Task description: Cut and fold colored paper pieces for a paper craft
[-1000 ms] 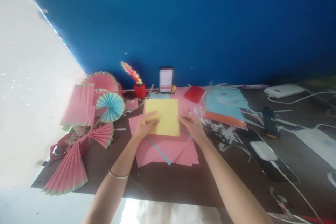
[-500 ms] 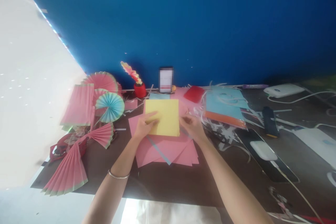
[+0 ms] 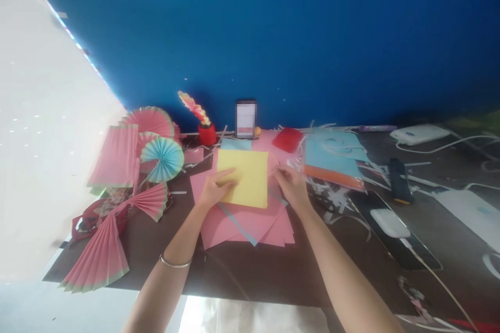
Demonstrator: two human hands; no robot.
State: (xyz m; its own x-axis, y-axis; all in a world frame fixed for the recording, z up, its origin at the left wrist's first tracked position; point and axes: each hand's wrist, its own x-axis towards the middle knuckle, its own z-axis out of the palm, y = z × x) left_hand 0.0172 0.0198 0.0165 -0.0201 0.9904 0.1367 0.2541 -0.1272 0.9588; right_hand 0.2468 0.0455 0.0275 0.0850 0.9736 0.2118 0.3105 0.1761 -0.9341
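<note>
A square yellow sheet of paper (image 3: 250, 182) lies over a fanned stack of pink paper sheets (image 3: 230, 234). My left hand (image 3: 214, 187) is at its left side, with thumb and fingers laid on the paper and gripping it. Just off the right edge of the sheet is my right hand (image 3: 291, 183), its thumb and fingers pinched together. Whatever those fingertips hold is too small to make out. A narrow blue strip (image 3: 237, 223) crosses the pink stack below the yellow sheet.
Pleated pink fans (image 3: 103, 255) and a blue rosette (image 3: 162, 159) lie at left. Behind the sheet stand a phone (image 3: 246, 118) and a red pot (image 3: 207, 134). Blue paper (image 3: 330, 153), white paper scraps (image 3: 334, 197) and a large phone (image 3: 394, 229) are at right.
My right hand has moved slightly right, away from the yellow sheet's edge, its fingers still pinched. The sheet has shifted a little downward and right. My left hand stays on it.
</note>
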